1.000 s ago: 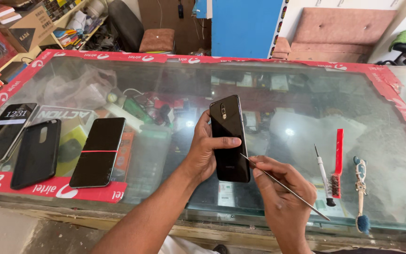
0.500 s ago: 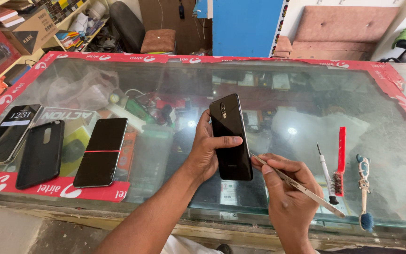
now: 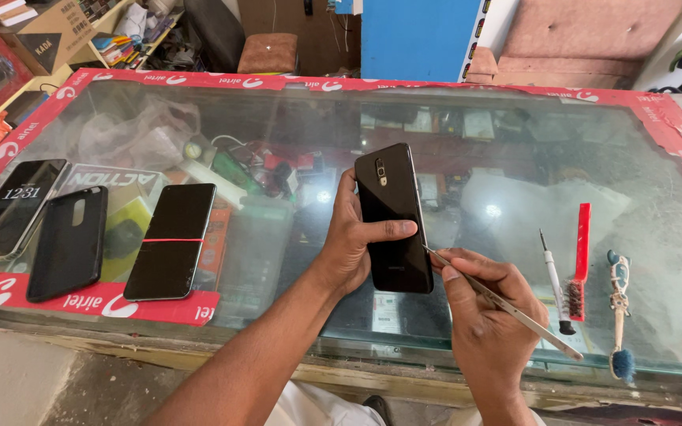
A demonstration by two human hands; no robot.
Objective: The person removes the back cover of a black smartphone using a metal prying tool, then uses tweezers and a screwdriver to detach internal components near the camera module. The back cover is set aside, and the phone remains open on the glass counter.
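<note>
My left hand (image 3: 357, 241) grips the black phone (image 3: 394, 217) upright, back facing me, while my right hand (image 3: 487, 315) pinches tweezers (image 3: 503, 304), tip best kept steady at its right edge.

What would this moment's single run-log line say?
left hand: holds black phone back-up | right hand: metal tweezers, tip at phone's right edge | glass counter: screwdriver, red brush

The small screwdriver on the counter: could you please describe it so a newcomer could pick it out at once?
Start at the glass counter with the red border and look to its right side, beyond the right hand. Three tools lie there side by side. The screwdriver is the leftmost: white handle, thin dark tip, next to the red brush.
</note>
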